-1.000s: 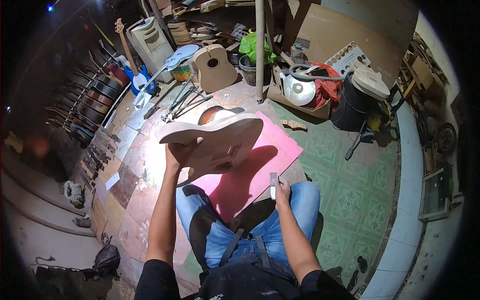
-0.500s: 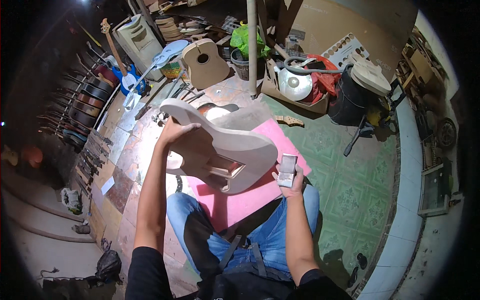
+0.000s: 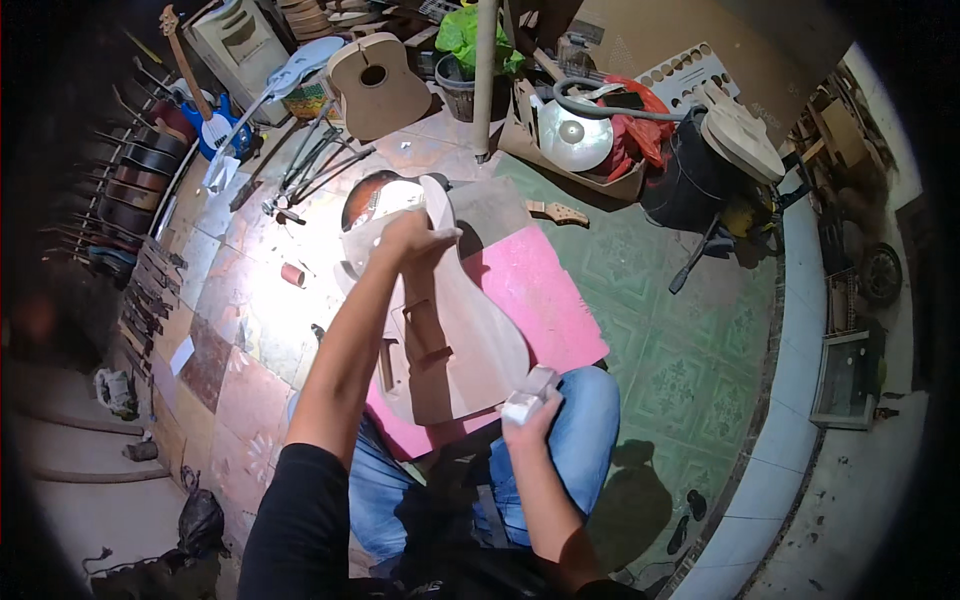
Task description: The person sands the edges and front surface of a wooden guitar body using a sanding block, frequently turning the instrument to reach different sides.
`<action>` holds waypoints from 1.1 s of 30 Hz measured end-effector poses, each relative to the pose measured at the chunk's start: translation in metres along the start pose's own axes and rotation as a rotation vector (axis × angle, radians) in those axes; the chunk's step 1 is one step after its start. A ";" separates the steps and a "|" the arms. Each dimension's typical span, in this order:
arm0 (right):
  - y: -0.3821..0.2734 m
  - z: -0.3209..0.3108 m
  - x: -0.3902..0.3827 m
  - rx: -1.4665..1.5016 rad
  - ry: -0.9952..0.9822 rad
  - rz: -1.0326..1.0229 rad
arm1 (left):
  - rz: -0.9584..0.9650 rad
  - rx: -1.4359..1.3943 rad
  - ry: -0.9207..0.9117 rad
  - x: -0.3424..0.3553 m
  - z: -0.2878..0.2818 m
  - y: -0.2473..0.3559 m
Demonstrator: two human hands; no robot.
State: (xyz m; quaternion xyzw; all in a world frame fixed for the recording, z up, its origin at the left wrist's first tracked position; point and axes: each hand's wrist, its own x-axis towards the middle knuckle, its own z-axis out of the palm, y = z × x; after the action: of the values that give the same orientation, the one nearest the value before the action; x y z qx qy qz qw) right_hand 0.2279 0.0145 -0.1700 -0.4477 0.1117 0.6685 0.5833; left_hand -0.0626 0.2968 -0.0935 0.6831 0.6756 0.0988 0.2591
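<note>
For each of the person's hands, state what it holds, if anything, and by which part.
The left hand grips the unfinished wooden guitar body at its upper horn. The right hand holds a small pale block, wrapped around its lower end.

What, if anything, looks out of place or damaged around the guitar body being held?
Nothing looks damaged. The left hand holds the unfinished guitar body tilted over the pink mat; the right hand holds a small block. Tools lie scattered on the floor.

Black short-sleeved shirt, blue jeans, dark apron strap across the lap.
</note>
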 end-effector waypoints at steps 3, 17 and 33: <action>0.016 -0.009 -0.013 -0.094 0.004 0.047 | -0.040 -0.017 0.010 0.007 0.048 -0.004; 0.021 -0.010 -0.004 -0.922 0.142 -0.518 | -0.117 0.186 0.107 -0.082 0.109 0.008; 0.030 0.043 -0.026 -1.536 -0.322 -0.771 | 0.012 0.093 0.373 -0.138 0.133 -0.006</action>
State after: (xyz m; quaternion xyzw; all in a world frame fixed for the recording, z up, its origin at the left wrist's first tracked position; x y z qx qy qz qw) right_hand 0.1791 0.0169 -0.1372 -0.6237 -0.6126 0.3699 0.3144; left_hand -0.0120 0.1328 -0.1793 0.6682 0.7117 0.1941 0.0970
